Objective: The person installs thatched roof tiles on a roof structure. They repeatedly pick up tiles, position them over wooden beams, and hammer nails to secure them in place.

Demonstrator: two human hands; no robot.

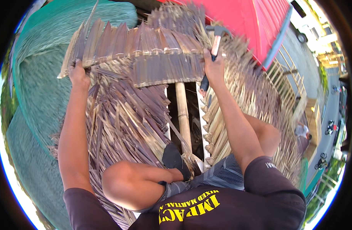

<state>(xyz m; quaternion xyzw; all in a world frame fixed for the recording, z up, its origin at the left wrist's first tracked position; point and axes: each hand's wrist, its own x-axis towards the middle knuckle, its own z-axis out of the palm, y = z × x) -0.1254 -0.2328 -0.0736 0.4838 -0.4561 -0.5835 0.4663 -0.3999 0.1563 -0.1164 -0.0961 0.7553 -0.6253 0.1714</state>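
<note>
A long panel of dried palm-leaf thatch stretches across the roof in front of me. My left hand is closed on its left end. At the panel's right end, my right hand is closed round a claw hammer, whose head points away from me; the dark end of its handle shows below the hand. Whether those fingers also grip the panel I cannot tell. Below the held panel lies another strip of thatch, over the top of a gap between two thatched slopes.
A bamboo pole runs down the gap, with a white strip along its right side. My foot in a dark sock rests at its edge. Green netting lies left, a red roof beyond, a road with motorcycles right.
</note>
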